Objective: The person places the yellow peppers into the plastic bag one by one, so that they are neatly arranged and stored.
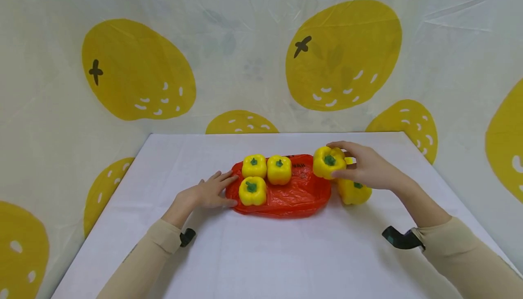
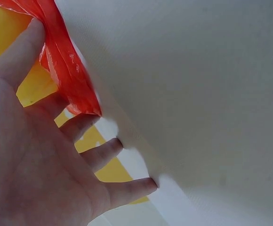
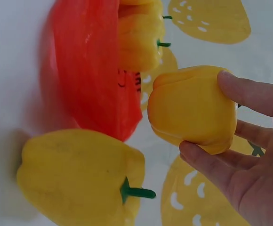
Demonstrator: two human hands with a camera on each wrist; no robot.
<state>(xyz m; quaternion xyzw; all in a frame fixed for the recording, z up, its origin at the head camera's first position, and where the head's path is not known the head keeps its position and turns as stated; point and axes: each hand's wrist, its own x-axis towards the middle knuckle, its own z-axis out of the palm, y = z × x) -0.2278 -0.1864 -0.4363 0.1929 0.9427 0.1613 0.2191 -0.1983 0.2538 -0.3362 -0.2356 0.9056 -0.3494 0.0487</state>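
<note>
My right hand (image 1: pixel 369 165) grips a yellow bell pepper (image 1: pixel 325 163) between thumb and fingers, over the right end of a red plastic bag (image 1: pixel 300 197). The right wrist view shows the same bell pepper (image 3: pixel 193 108) raised, its underside bare. Just beneath that hand another bell pepper (image 1: pixel 353 192) lies on the table beside the bag. Three more yellow peppers with green stems, one of them the front pepper (image 1: pixel 252 191), sit on the bag's left half. With fingers spread, my left hand (image 1: pixel 212 191) touches the bag's left edge; in the left wrist view its thumb rests against the red plastic (image 2: pixel 73 70).
A white cloth covers the table (image 1: pixel 261 253). Behind and beside it hangs a pale curtain (image 1: pixel 241 63) printed with large yellow fruits. Dark wrist straps (image 1: pixel 402 239) stick out near both cuffs.
</note>
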